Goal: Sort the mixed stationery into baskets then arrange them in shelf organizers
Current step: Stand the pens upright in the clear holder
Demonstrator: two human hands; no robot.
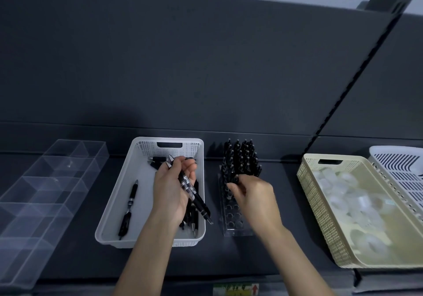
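A white basket (pixel 119 195) on the dark shelf holds several black pens; one lone pen (pixel 129 206) lies at its left side. Above the basket, my left hand (pixel 171 188) grips a bundle of black pens (pixel 193 196) slanting down to the right. To the right stands a clear pen holder (pixel 235 222) with rows of holes; its far rows are filled with upright black pens (pixel 242 156). My right hand (pixel 254 195) hovers over the holder and pinches the top of one pen (pixel 235 178) standing in it.
A clear divided organizer (pixel 45 188) lies at the far left. At the right sits a beige basket (pixel 320 204) with whitish round items, and a white slatted basket (pixel 400 165) stands behind it. A slotted shelf upright (pixel 357 76) rises at the back.
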